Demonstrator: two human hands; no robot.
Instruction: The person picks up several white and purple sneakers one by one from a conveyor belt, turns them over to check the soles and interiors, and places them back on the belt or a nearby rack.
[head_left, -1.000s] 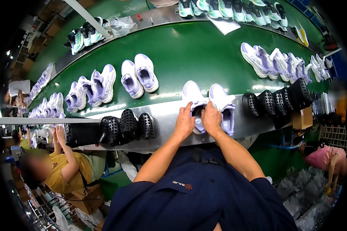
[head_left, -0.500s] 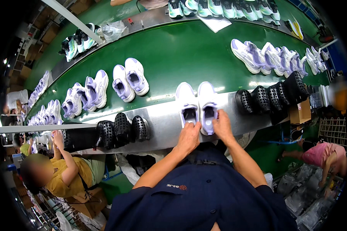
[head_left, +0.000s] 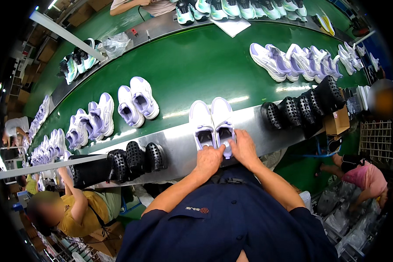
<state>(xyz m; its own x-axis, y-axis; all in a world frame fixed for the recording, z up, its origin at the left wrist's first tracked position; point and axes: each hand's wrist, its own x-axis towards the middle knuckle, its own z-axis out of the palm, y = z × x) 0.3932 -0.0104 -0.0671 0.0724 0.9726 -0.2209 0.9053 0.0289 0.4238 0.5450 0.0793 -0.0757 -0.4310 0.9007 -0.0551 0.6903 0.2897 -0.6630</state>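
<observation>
White sneaker pair (head_left: 213,122) side by side at near edge of green belt (head_left: 192,70), heels on metal ledge (head_left: 179,148). Left hand (head_left: 208,159) fingers curled on left heel. Right hand (head_left: 243,148) grips right heel, thumb inside collar. Black clogs (head_left: 135,158) just left.

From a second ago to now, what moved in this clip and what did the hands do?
The pair of white shoes slid forward, off the steel edge toward the green belt, toes now over it. The left hand and right hand followed, staying at the heels; the fingers no longer wrap over the heels as before. The other shoes on the belt and the black shoe forms kept their order.
</observation>
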